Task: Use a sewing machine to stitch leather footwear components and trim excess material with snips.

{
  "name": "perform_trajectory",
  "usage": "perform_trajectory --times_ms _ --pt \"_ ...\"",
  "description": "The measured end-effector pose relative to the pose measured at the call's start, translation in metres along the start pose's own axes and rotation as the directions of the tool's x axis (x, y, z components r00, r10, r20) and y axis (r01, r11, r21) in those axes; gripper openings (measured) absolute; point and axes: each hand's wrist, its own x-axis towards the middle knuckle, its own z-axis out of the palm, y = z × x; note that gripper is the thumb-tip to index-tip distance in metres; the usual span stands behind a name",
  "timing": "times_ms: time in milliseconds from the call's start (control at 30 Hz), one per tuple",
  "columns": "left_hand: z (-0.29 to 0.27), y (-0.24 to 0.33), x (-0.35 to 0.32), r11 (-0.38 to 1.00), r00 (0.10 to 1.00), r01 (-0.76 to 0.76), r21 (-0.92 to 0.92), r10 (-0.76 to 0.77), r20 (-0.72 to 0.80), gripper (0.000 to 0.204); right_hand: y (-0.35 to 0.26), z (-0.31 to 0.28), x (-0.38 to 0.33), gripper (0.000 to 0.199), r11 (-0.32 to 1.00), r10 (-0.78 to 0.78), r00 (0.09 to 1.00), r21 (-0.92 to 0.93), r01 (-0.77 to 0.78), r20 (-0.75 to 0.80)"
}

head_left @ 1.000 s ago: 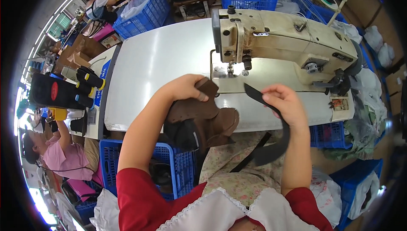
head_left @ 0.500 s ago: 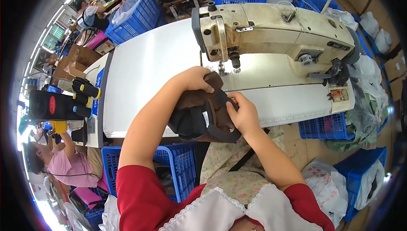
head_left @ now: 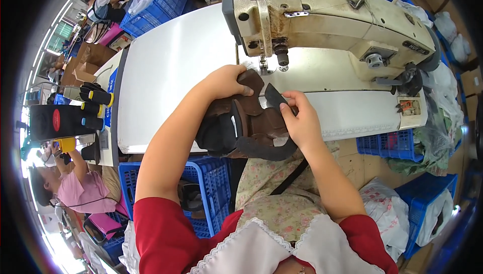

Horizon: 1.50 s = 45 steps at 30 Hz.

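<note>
My left hand [head_left: 227,82] grips the far edge of a brown shoe upper [head_left: 259,124], thumb on top and fingers mostly hidden beneath. Black lining and a small white label show inside the upper, and black padding runs along its near edge. Between the thumb and fingers of my right hand [head_left: 303,122] is the free end of a black strip [head_left: 274,98], which stands apart from the brown part. Just beyond the upper is the presser foot [head_left: 263,65] of a cream sewing machine [head_left: 327,32]. The upper is held over the near edge of the white table [head_left: 166,77].
Below my left forearm stands a blue crate [head_left: 214,193] with dark pieces in it. Thread cones [head_left: 100,98] and a black machine part [head_left: 55,123] are at the left. Plastic bags [head_left: 385,213] and another blue crate [head_left: 427,203] lie at the right. Two co-workers sit at the left.
My right hand has shifted slightly right and up, drawing the strip's end away from the brown part, so a gap shows between them. The upper has opened out more. The whole view has shifted a little.
</note>
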Motion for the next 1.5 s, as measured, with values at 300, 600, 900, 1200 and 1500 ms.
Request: perform_trajectory --times_ms 300,600,900,1200,1500 --pt "-0.007 0.005 0.001 0.976 0.995 -0.016 -0.218 0.036 0.088 0.040 -0.011 -0.005 0.005 0.023 0.950 0.100 0.974 0.271 -0.154 0.205" --pt "-0.001 -0.007 0.012 0.946 0.989 0.019 -0.323 0.030 0.147 0.041 -0.002 -0.008 0.009 0.018 0.967 -0.250 0.968 -0.043 0.251 0.031" --pt "0.004 -0.007 0.018 0.967 0.990 0.126 -0.223 -0.108 0.090 0.034 0.015 -0.011 0.014 0.016 0.937 -0.312 0.947 -0.137 0.320 0.079" --pt "-0.016 -0.010 0.001 0.840 0.940 0.213 -0.499 -0.037 0.340 0.059 0.020 -0.008 0.010 0.014 0.886 -0.421 0.906 -0.191 0.422 0.047" --pt "-0.012 -0.013 0.012 0.738 0.883 0.293 -0.608 0.035 0.469 0.055 0.022 -0.009 0.010 0.012 0.836 -0.503 0.864 -0.230 0.497 0.040"
